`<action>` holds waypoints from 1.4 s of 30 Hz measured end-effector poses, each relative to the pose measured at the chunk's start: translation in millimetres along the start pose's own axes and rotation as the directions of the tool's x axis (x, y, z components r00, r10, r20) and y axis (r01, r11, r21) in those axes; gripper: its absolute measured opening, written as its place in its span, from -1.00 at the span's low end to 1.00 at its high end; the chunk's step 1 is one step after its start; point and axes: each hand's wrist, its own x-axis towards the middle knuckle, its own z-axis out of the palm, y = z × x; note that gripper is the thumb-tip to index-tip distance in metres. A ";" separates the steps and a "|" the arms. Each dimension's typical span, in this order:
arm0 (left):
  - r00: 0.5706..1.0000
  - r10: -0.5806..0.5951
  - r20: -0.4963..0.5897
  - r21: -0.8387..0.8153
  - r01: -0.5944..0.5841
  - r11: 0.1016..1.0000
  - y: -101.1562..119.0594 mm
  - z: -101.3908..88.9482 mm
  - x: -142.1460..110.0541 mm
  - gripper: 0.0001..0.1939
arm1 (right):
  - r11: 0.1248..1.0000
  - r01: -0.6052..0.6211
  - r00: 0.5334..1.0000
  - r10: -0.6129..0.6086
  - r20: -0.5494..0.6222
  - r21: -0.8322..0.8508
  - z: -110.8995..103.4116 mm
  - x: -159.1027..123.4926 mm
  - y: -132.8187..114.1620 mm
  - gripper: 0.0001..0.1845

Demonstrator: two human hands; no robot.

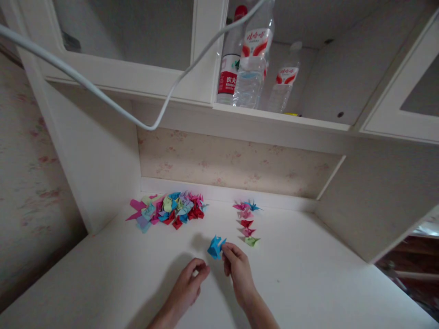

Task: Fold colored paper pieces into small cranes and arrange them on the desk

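My right hand (237, 268) pinches a small blue folded paper crane (216, 247) by one tip, just above the white desk (308, 283). My left hand (189, 283) hovers beside it with fingers curled in and thumb against the fingertips; nothing shows in them. A short column of folded cranes (247, 221) in pink, blue, red and green lies just beyond my right hand. Farther back on the left sits a heap of coloured folded papers (169, 210).
A shelf above the desk holds three plastic water bottles (252, 59). A white cable (113, 103) hangs across the upper left. Cabinet walls (99, 160) close in the desk on the left and right. The desk's right edge drops off near a dark floor area (411, 269).
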 end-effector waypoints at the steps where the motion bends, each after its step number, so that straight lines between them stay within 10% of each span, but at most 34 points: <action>1: 1.000 0.027 0.009 0.031 -0.027 0.999 1.2 2.7 -3.0 -0.62 | 1.000 -0.003 1.000 0.003 -0.005 0.007 -10.7 -6.7 1.7 -0.67; 12: 0.994 0.079 0.080 0.147 -0.090 0.985 4.6 44.4 16.0 -0.55 | 0.999 -0.031 0.998 0.032 -0.060 0.017 -58.8 -18.5 15.7 -0.61; 42: 0.996 0.058 0.065 0.135 -0.066 0.989 7.0 35.7 6.6 -0.63 | 0.997 -0.063 0.997 0.064 0.034 -0.034 -53.4 -28.1 11.9 -0.61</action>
